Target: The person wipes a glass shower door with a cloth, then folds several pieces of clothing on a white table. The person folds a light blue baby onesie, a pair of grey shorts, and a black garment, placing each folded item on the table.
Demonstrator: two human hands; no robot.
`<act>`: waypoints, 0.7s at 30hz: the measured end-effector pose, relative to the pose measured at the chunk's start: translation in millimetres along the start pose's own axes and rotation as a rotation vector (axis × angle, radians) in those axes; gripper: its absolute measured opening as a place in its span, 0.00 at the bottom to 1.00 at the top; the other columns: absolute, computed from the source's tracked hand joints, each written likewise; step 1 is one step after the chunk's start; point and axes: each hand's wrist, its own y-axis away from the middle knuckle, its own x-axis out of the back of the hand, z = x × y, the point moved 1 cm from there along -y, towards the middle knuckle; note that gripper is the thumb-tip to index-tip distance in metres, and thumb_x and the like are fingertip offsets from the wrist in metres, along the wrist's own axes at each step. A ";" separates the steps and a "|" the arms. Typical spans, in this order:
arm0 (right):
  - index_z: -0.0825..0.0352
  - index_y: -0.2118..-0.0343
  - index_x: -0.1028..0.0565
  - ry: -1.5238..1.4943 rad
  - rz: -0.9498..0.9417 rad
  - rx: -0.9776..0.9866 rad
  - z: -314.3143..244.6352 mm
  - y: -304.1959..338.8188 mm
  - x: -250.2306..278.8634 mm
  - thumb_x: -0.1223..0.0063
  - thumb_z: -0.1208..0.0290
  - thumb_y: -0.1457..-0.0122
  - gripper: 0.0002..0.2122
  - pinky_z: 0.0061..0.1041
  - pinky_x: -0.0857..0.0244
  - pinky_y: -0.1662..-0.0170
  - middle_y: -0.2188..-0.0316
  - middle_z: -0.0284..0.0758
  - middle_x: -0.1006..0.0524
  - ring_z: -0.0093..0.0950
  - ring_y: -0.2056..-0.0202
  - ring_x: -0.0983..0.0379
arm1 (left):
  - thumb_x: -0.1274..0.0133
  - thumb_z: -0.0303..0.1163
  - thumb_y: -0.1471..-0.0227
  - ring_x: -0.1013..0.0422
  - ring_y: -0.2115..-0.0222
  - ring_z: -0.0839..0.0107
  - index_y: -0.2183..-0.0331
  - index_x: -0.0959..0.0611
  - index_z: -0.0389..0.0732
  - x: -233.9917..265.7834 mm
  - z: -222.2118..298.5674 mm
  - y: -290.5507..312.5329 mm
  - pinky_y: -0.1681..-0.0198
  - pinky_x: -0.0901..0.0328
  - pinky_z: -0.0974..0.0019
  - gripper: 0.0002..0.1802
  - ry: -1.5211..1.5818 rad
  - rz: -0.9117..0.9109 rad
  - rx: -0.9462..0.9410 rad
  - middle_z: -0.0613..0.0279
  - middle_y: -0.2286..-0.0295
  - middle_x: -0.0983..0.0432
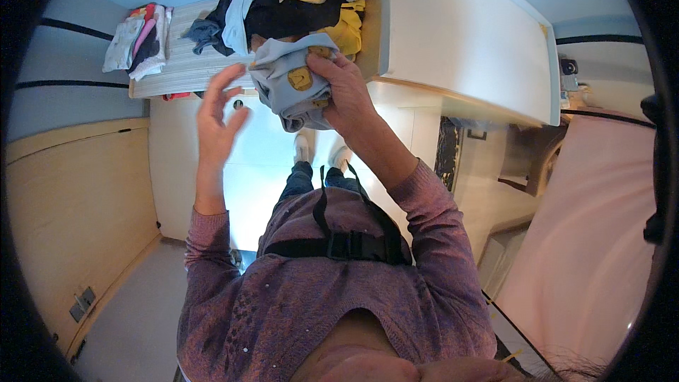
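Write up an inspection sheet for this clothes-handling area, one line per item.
Surface: pale ribbed surface bearing clothes.
Job's things: grey garment with mustard-yellow patches, bundled, held up in front of the body.
Clutter: loose clothes heap in black, grey, light blue and yellow; a neater clothes pile to its left.
Hands: right hand grips the garment; left hand is open beside it, contact unclear.
Cables: nothing seen.
Surroundings: white panel and pink covering at right; wooden panel at left.
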 end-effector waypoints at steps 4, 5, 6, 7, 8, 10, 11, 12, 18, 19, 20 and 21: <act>0.69 0.57 0.33 0.019 -0.007 -0.019 11.2 -3.7 -0.8 0.52 0.69 0.45 0.14 0.37 0.32 0.57 0.61 0.41 0.29 0.34 0.60 0.29 | 0.35 0.23 0.69 0.47 0.44 0.57 0.42 0.46 0.50 -32.9 13.5 1.0 0.45 0.43 0.56 0.54 -0.139 -0.172 0.031 0.56 0.43 0.49; 0.69 0.56 0.33 0.010 -0.037 -0.012 12.8 -4.3 -1.4 0.52 0.69 0.45 0.15 0.36 0.32 0.57 0.61 0.41 0.29 0.34 0.60 0.29 | 0.36 0.23 0.67 0.46 0.45 0.57 0.42 0.45 0.49 -38.4 13.4 -0.7 0.45 0.43 0.56 0.52 -0.094 -0.143 0.035 0.55 0.44 0.48; 0.69 0.56 0.33 0.025 -0.014 -0.033 14.1 -5.5 -1.5 0.53 0.68 0.44 0.15 0.34 0.33 0.57 0.62 0.41 0.29 0.33 0.60 0.29 | 0.36 0.24 0.65 0.45 0.45 0.57 0.42 0.45 0.48 -42.5 12.1 -2.5 0.45 0.44 0.56 0.51 -0.048 -0.114 0.012 0.54 0.45 0.46; 0.70 0.56 0.33 0.025 -0.029 -0.041 14.8 -6.5 -1.5 0.53 0.68 0.44 0.15 0.33 0.33 0.57 0.62 0.41 0.29 0.32 0.60 0.29 | 0.38 0.26 0.62 0.43 0.46 0.57 0.42 0.45 0.48 -44.3 9.8 -3.0 0.46 0.43 0.57 0.48 -0.024 -0.110 0.038 0.54 0.46 0.44; 0.70 0.56 0.33 0.014 -0.033 -0.060 15.5 -7.1 -1.1 0.53 0.67 0.44 0.15 0.31 0.33 0.57 0.62 0.41 0.29 0.32 0.61 0.30 | 0.40 0.28 0.59 0.42 0.47 0.58 0.42 0.44 0.47 -45.3 6.7 -2.8 0.46 0.42 0.58 0.44 -0.003 -0.110 0.063 0.54 0.47 0.42; 0.70 0.57 0.33 0.013 -0.053 -0.021 15.3 -10.5 -0.2 0.53 0.67 0.44 0.14 0.30 0.34 0.57 0.63 0.40 0.29 0.31 0.61 0.30 | 0.44 0.33 0.53 0.38 0.49 0.59 0.43 0.42 0.45 -47.5 -0.7 -2.4 0.49 0.40 0.60 0.37 0.036 -0.097 0.052 0.54 0.50 0.38; 0.69 0.57 0.32 0.002 -0.044 -0.015 15.7 -11.6 0.9 0.53 0.66 0.43 0.14 0.29 0.34 0.58 0.63 0.40 0.29 0.30 0.60 0.31 | 0.47 0.35 0.50 0.37 0.51 0.60 0.44 0.40 0.44 -48.4 -4.4 -2.1 0.50 0.39 0.62 0.33 0.054 -0.085 0.018 0.54 0.51 0.36; 0.69 0.58 0.32 0.003 -0.036 -0.007 16.7 -12.8 2.5 0.53 0.66 0.43 0.14 0.29 0.34 0.58 0.64 0.39 0.29 0.30 0.62 0.30 | 0.50 0.38 0.47 0.35 0.52 0.61 0.45 0.38 0.43 -49.7 -7.9 -1.5 0.51 0.38 0.64 0.30 0.072 -0.073 -0.016 0.54 0.53 0.33; 0.70 0.63 0.28 0.194 0.063 0.035 25.2 -23.0 18.1 0.51 0.67 0.44 0.12 0.28 0.33 0.64 0.71 0.35 0.26 0.29 0.69 0.28 | 0.61 0.49 0.43 0.33 0.57 0.67 0.51 0.32 0.35 -50.8 -25.3 1.1 0.54 0.37 0.66 0.28 0.608 0.092 0.512 0.54 0.58 0.31; 0.70 0.65 0.27 0.331 0.057 0.085 22.1 -27.7 21.3 0.50 0.67 0.45 0.11 0.28 0.33 0.65 0.73 0.35 0.26 0.29 0.70 0.28 | 0.61 0.51 0.43 0.33 0.56 0.67 0.50 0.33 0.34 -51.5 -26.3 1.2 0.54 0.37 0.66 0.31 0.643 0.094 0.523 0.53 0.57 0.31; 0.70 0.66 0.27 0.476 0.097 0.096 19.3 -30.6 24.9 0.49 0.67 0.46 0.11 0.27 0.33 0.66 0.74 0.35 0.26 0.28 0.71 0.27 | 0.61 0.51 0.44 0.33 0.56 0.67 0.50 0.34 0.34 -51.3 -27.4 2.5 0.54 0.37 0.66 0.31 0.655 0.157 0.596 0.53 0.57 0.32; 0.70 0.65 0.27 0.635 0.091 0.262 14.3 -30.3 28.3 0.48 0.66 0.46 0.11 0.25 0.33 0.67 0.73 0.34 0.25 0.26 0.72 0.28 | 0.60 0.51 0.44 0.33 0.56 0.67 0.49 0.34 0.34 -51.0 -28.4 3.5 0.54 0.37 0.66 0.32 0.681 0.205 0.639 0.53 0.56 0.32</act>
